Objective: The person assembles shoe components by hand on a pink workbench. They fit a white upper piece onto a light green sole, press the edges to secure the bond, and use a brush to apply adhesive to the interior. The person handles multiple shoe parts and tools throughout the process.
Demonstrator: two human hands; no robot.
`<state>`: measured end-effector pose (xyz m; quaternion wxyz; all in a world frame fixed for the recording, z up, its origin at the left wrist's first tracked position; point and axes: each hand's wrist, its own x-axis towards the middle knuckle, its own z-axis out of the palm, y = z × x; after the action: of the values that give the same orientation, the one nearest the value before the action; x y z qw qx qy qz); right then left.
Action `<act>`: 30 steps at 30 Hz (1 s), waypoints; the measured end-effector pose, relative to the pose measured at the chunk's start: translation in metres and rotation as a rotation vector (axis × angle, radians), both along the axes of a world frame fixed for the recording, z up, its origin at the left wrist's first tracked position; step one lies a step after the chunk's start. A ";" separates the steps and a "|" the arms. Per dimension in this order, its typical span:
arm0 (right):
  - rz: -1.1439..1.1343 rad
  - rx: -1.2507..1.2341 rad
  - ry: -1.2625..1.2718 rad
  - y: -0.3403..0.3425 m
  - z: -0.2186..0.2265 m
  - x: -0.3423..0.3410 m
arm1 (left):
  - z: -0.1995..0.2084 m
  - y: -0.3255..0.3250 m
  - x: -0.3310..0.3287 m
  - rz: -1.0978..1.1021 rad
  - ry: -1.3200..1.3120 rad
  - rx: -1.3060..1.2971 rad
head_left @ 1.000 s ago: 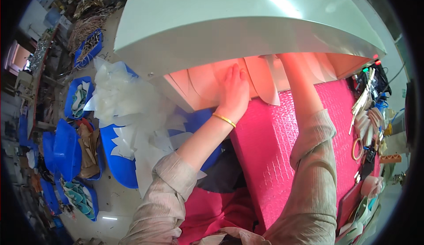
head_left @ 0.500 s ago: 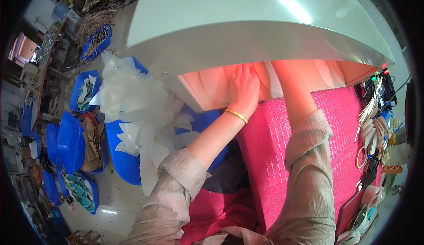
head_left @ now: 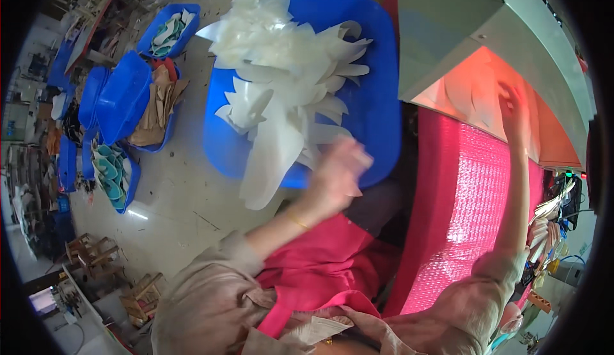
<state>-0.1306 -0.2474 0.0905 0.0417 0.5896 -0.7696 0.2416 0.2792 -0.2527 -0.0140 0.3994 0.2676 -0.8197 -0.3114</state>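
Note:
A large blue tub (head_left: 377,93) stands on the floor, with a heap of whitish translucent cut sheets (head_left: 288,67) in it, some hanging over its near left rim. My left hand (head_left: 339,171) is over the tub's near edge, close to these sheets. Motion smears its fingers, so I cannot tell whether it holds anything. My right hand (head_left: 513,102) reaches into the red-lit opening of a pale green machine (head_left: 473,54), above whitish pieces (head_left: 464,89) lying inside. Its fingers look loosely bent and apart, with nothing visible in them.
A pink bubble-textured cover (head_left: 480,182) lies below the machine's opening. Further left are more blue tubs (head_left: 125,99), brown paper (head_left: 150,112) and teal-and-white pieces (head_left: 110,173). Tools and strips crowd the right side. Small wooden stools (head_left: 141,300) stand lower left.
The view has swung left and down toward the tub. My left hand has left the machine's opening and moved over the tub's near edge. My right hand remains in the opening.

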 end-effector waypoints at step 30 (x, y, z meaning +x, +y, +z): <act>-0.421 0.411 -0.810 0.316 0.017 0.107 | 0.073 0.145 -0.079 -0.750 0.065 -0.242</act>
<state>-0.0233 0.0683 0.1072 -0.3299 0.2764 -0.8578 0.2808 0.1998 -0.1072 0.0594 0.3123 -0.1097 -0.8782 -0.3452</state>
